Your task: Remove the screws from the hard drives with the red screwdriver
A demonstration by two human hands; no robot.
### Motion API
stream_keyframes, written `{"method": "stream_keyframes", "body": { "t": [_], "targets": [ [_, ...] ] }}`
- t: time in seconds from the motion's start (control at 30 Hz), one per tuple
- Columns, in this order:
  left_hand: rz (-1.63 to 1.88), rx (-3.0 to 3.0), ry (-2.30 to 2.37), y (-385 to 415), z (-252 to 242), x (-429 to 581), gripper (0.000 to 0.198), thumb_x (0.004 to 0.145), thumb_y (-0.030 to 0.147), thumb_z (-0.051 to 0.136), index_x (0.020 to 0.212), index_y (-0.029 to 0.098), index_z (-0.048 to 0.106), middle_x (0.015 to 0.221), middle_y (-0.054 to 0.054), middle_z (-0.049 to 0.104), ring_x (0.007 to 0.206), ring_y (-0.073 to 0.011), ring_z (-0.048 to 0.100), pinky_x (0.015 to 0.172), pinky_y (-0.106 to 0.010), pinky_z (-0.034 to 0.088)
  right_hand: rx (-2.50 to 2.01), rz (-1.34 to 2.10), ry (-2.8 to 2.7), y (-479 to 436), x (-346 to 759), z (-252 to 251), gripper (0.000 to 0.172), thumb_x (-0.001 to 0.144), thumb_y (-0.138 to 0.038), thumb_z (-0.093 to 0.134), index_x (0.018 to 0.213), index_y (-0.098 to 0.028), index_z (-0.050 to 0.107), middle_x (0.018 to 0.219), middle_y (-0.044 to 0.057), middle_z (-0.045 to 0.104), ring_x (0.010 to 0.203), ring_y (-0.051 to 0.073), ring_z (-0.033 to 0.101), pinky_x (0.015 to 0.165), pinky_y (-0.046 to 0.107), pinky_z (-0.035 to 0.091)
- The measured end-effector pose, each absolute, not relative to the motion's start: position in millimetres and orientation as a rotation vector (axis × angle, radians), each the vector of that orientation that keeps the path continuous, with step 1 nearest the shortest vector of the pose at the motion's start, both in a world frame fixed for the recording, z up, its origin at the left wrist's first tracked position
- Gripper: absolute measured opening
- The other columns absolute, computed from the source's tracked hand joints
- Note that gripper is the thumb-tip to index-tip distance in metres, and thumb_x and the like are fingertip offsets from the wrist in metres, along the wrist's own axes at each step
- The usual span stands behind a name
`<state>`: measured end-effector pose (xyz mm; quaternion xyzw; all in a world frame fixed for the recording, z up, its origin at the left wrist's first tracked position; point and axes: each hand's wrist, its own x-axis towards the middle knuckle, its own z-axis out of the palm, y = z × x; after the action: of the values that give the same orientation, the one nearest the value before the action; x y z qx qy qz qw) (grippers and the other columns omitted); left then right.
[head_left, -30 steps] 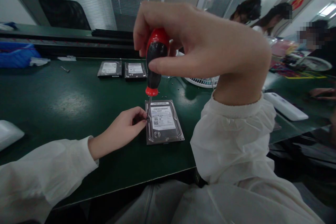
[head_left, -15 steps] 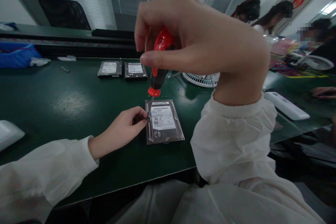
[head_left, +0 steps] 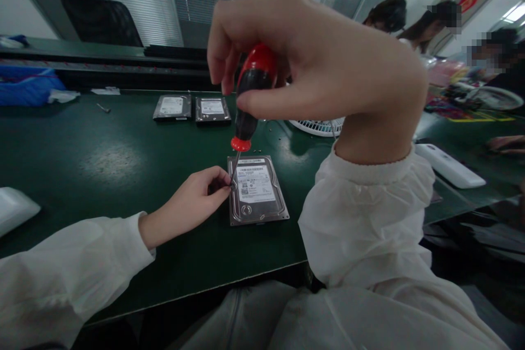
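Note:
A silver hard drive [head_left: 256,210] with a white label lies flat on the green table in front of me. From above, my right hand [head_left: 283,54] grips the red and black handle of a screwdriver [head_left: 247,123], thumb along its side and fingers curled round the top. The slightly tilted shaft runs down to the drive's left edge. There my left hand [head_left: 200,194] has thumb and forefinger pinched together at the lower end of the shaft, beside the drive. The screwdriver's very tip and any screw under it are hidden by the fingertips.
Two more hard drives, one [head_left: 172,108] left of the other [head_left: 212,111], lie farther back. Small screws [head_left: 257,151] are scattered behind the near drive. A white fan grille [head_left: 318,127] is partly behind my right hand. A white device [head_left: 450,165] lies right; a blue bin [head_left: 28,86] stands left.
My right thumb has slid back along the handle and the fingers have loosened a little. The handle has turned, showing more black. My left hand and the drive have stayed put.

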<state>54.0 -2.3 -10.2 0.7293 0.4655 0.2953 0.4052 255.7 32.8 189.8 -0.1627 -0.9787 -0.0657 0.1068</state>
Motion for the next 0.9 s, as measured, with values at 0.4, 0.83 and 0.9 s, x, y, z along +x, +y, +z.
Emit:
{"method": "stream_keyframes", "body": {
  "t": [0.4,0.83,0.9],
  "targets": [
    [0.727,1.838,1.181,-2.0,-10.6,52.8,0.019,0.092,0.041,0.059,0.090,0.022,0.061,0.087,0.000,0.066,0.082,-0.0203,0.062,0.074,-0.035,0.048,-0.493,-0.160,-2.867,37.9,258.5,187.1,0.035,0.090,-0.023,0.051,0.118,-0.004,0.057,0.118,0.002,0.061,0.102,0.008,0.056,0.099,0.020,0.047],
    [0.743,1.834,1.177,-1.8,-10.2,54.2,0.018,0.091,0.040,0.059,0.089,0.021,0.060,0.087,0.000,0.066,0.080,-0.0201,0.062,0.072,-0.035,0.048,-0.433,-0.158,-2.870,35.3,260.1,187.3,0.041,0.088,-0.022,0.057,0.123,-0.001,0.054,0.125,0.008,0.059,0.107,0.010,0.058,0.101,0.026,0.051],
    [0.743,1.834,1.179,-2.1,-9.7,54.3,0.018,0.090,0.039,0.059,0.088,0.021,0.060,0.086,0.000,0.066,0.079,-0.0201,0.062,0.072,-0.035,0.048,-0.444,-0.162,-2.884,34.1,260.6,188.2,0.043,0.090,-0.029,0.058,0.124,-0.002,0.053,0.125,0.007,0.058,0.107,0.011,0.057,0.106,0.028,0.048]
  ]
}}
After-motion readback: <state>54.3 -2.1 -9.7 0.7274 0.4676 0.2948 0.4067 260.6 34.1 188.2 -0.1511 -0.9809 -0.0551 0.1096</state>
